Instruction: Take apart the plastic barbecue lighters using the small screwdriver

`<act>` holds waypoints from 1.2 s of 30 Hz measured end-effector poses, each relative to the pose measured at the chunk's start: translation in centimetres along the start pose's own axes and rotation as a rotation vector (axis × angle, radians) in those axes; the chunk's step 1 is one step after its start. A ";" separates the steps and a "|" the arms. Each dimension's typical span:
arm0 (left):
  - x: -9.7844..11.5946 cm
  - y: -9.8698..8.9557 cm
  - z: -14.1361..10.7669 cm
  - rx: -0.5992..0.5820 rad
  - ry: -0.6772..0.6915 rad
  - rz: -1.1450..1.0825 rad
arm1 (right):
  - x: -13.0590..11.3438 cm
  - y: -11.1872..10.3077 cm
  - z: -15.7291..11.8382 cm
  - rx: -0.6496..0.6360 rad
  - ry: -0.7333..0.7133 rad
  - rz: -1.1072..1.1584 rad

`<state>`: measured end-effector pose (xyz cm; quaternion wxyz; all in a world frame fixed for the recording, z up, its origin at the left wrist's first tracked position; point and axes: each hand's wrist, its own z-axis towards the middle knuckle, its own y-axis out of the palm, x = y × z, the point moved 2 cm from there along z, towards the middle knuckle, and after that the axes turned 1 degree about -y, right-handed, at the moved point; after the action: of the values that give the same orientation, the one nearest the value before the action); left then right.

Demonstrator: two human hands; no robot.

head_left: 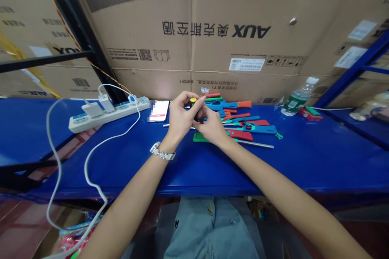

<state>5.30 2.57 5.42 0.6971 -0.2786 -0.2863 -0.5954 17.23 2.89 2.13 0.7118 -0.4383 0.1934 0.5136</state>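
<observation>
My left hand (pixel 180 116) and my right hand (pixel 212 124) meet above the blue table, fingers closed around a small black object with a yellow end (pixel 193 100). Much of that object is hidden by my fingers, so its kind is unclear. Behind and to the right of my right hand lie several long-nosed lighters in a loose pile, among them a blue lighter (pixel 260 129), a red lighter (pixel 243 134) and an orange-tipped blue lighter (pixel 226 106). A metal lighter tube (pixel 258 144) points right, nearest the table's front edge.
Left of my hands lies a phone (pixel 160 111), near a white power strip (pixel 121 109) with chargers and a looping white cable (pixel 88 162). A water bottle (pixel 296 99) stands at right beside a small red box (pixel 310 113). Cardboard boxes (pixel 212 0) wall off the back.
</observation>
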 end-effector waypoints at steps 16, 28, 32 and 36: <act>0.1 0.2 -0.3 0.048 0.066 0.073 | 0.4 -0.5 -0.5 0.074 -0.015 0.012; -0.3 -0.8 0.4 -0.304 0.014 -0.090 | 0.0 -2.1 0.4 -0.248 -0.040 0.227; -0.3 0.2 0.1 0.007 0.007 -0.029 | 0.1 -0.9 0.5 -0.043 -0.019 0.084; -0.1 0.4 -0.1 0.003 -0.010 -0.029 | 0.0 0.2 0.3 0.044 0.033 -0.010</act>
<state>5.73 2.65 5.31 0.6873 -0.2764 -0.2946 -0.6037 17.01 3.20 2.20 0.7204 -0.4321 0.2143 0.4984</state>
